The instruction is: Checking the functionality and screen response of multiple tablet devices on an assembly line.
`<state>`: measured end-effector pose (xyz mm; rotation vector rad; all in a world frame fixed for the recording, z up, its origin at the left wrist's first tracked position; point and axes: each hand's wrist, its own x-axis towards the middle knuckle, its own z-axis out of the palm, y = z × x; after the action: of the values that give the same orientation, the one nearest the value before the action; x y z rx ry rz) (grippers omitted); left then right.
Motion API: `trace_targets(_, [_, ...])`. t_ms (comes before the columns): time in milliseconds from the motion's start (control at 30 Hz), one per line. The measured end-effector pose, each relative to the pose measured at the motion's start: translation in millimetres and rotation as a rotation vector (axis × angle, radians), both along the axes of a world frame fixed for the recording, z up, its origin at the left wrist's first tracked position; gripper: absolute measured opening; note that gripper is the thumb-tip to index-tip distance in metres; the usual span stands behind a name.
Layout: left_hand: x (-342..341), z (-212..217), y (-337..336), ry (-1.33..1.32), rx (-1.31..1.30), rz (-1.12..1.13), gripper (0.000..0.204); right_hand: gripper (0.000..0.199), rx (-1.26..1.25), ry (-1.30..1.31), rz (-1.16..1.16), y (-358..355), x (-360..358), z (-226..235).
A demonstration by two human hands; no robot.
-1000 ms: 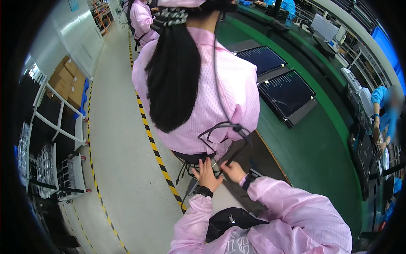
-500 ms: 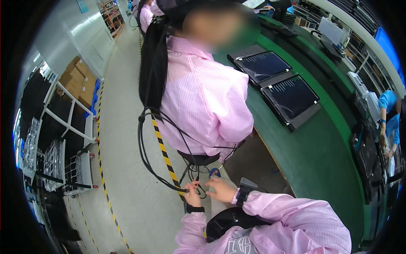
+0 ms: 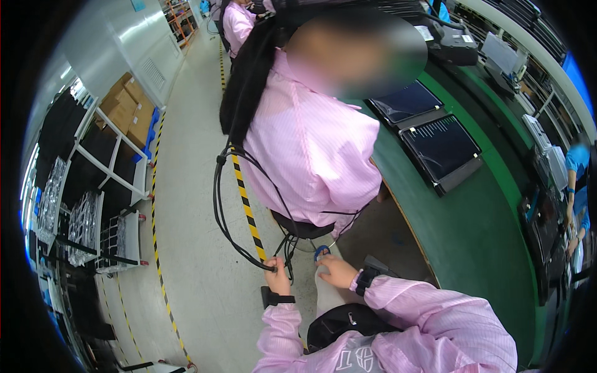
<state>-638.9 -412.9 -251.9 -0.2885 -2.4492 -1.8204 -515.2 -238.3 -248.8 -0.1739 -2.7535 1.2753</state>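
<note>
Low down, left hand [image 3: 278, 278] grip closed on black cable [image 3: 219, 205], right hand [image 3: 334, 270] pinching blue loop [image 3: 321, 250], cardboard boxes [image 3: 127, 115] shelved

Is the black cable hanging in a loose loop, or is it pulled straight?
Loose loop: the black cable curves from the seated person's back down to the left hand.

Two dark screens [image 3: 440, 151], one cable [image 3: 219, 205]
</note>
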Motion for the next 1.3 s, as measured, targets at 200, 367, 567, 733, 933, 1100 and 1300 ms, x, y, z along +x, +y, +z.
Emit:
trace_targets(200, [-26, -7, -44, -0.519, -0.289, -0.042, 0.037, 0.031, 0.821, -0.113, -0.029, -8, -95, -54])
trace_targets(367, [-29, -2, -22, -0.537, 0.303, -0.071, 0.020, 0.024, 0.945, 0.191, -0.054, 18, -116, -103])
trace_targets(567, [-43, 18, 19, -0.584, 0.711, -0.074, 0.013, 0.009, 0.696, 0.134, -0.201, 17, -130, -104])
trace_targets(733, [-66, 1, 47, -0.511, 0.921, -0.144, 0.015, 0.012, 0.701, 0.146, -0.107, 9, -100, -45])
trace_targets(933, [-63, -42, 63, -0.416, 0.560, -0.310, 0.010, 0.018, 0.765, 0.188, 0.133, 30, -83, -28])
trace_targets(1100, [-65, -51, 69, -0.087, 0.026, -0.622, 0.013, 0.022, 0.561, 0.175, 0.114, 46, -68, -48])
trace_targets(1300, [-68, -37, 77, -0.072, -0.027, -0.884, 0.018, 0.010, 0.393, 0.395, 0.026, 58, -55, -58])
